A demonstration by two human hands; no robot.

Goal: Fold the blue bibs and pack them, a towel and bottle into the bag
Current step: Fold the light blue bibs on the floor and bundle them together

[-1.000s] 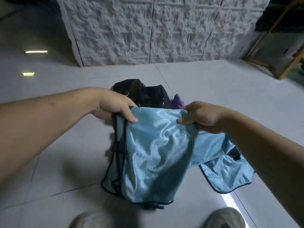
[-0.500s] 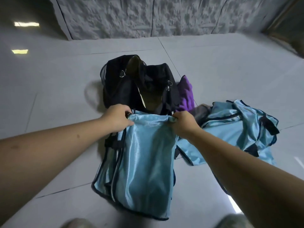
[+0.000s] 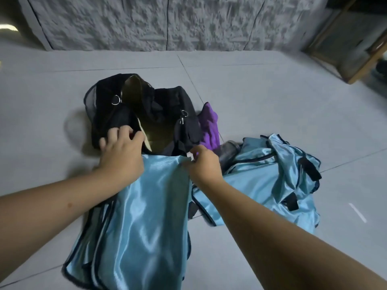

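- Step in hand: packing. A folded stack of blue bibs (image 3: 136, 216) lies on the floor at 6 o'clock from the bag (image 3: 144, 114), its top edge at the bag's mouth.
- Right hand (image 3: 202, 162): pinches the top right corner of the stack.
- Left hand (image 3: 121, 151): rests over the top left corner of the stack, fingers spread and reaching onto the bag's near rim; whether it grips the cloth cannot be told.
- Next move, by judgement: hold the mouth wide with the left hand and slide the stack in flat; the glossy, slippery cloth may unfold.
- More bibs (image 3: 272, 181) lie unfolded in a heap at 4 o'clock from the bag.
- Purple towel (image 3: 209, 126): touching the bag at 3 o'clock.
- Bottle (image 3: 229, 150): dark, partly hidden between towel and heap.
- Bag: black, unzipped, lining visible.
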